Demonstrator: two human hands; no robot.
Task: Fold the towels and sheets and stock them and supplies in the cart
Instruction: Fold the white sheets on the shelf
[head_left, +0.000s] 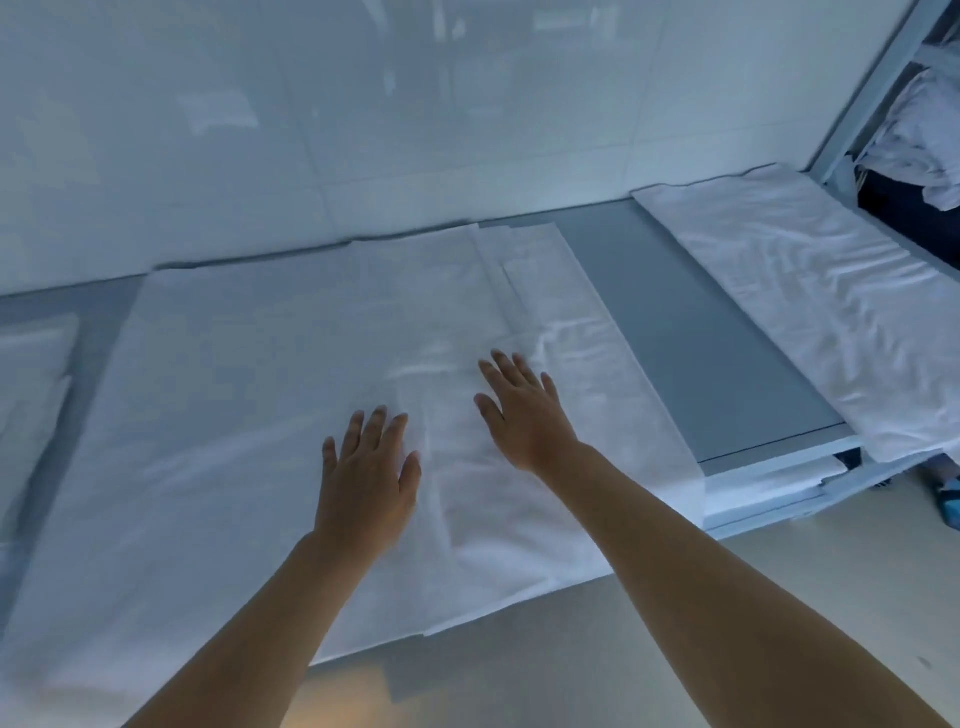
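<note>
Low in the frame, two bare forearms reach up over a thin, smooth white sheet (249, 364) spread flat across centre frame, its near edge overhanging the grey table (691, 332). The left hand (366, 478) and right hand (522, 415) lie palm-down on it, fingers straight and spread. At right lies a wrinkled, folded white sheet (810, 291); beyond it, shelves (883, 78) holding rumpled linen, against a pale tiled wall (363, 130).

Grey table (691, 332) against white tiled wall (363, 130).
</note>
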